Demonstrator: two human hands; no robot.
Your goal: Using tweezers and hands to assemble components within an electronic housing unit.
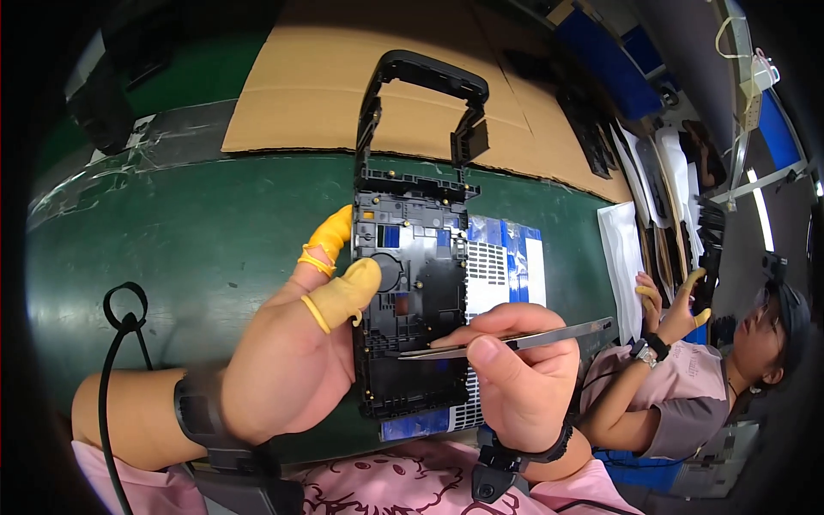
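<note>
My left hand (296,343), with yellow finger cots on the thumb and a finger, grips a black plastic device frame (433,287) by its left edge. The frame has an open rectangular loop at its far end and small brass-coloured inserts along its body. In my right hand (528,369) is a pair of metal tweezers (558,336), pinched between thumb and fingers. The tweezers' tips reach over the lower part of the frame; whether they touch it or hold anything I cannot tell. Beneath the frame lies a blue and white sheet or packet (506,262) with rows of dark marks, partly hidden.
A green work surface (189,232) spreads under my hands, with a brown cardboard sheet (318,103) across its far side. Black cable (107,386) loops at the left. At right, white sleeves (618,257) stand by a co-worker (661,378) handling a black part (709,249).
</note>
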